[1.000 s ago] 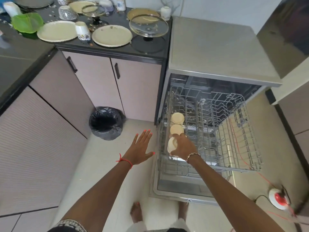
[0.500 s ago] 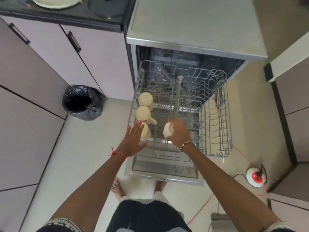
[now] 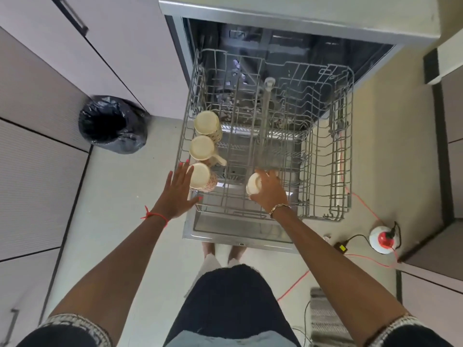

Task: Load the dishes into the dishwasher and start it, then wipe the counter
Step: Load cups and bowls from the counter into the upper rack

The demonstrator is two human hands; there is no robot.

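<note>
Grey wire rack (image 3: 325, 171) pulled out of the open dishwasher (image 3: 300, 11). The right hand (image 3: 269, 194) curls its fingers round a small cream cup (image 3: 253, 187), base upward, at the rack's front centre. The left hand (image 3: 178, 190), fingers straight and spread, grips nothing beside the front cup (image 3: 200, 176); contact cannot be told. This inverted, pink-patterned cup heads a row of three along the rack's left side.

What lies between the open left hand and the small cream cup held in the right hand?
Head view: an upturned cream patterned mug beside the left hand, then bare grey wire rack up to the cream cup in the right hand.
</note>
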